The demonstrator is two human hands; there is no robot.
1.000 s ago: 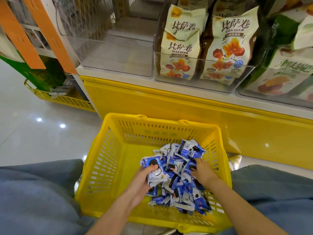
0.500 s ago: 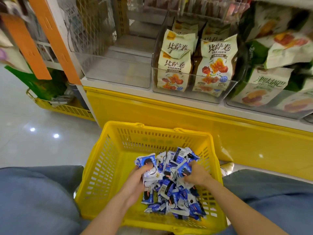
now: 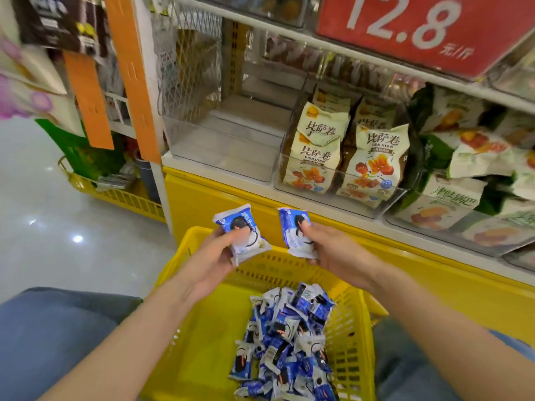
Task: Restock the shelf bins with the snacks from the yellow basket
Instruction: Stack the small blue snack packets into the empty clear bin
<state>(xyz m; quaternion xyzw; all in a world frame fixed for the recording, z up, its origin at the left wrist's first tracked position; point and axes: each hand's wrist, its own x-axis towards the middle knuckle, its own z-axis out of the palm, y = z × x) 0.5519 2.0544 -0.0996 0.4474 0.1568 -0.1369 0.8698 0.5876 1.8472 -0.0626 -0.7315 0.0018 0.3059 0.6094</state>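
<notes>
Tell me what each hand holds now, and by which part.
Left hand grips one blue-and-white snack packet by its lower left edge, thumb on the front. Right hand grips a second packet by its right side, thumb likewise.

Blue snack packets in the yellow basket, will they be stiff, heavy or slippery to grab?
Probably light: left hand and right hand each hold one packet up. Likely slippery, as they look glossy. The loose pile in the yellow basket should shift when dug into.
</notes>
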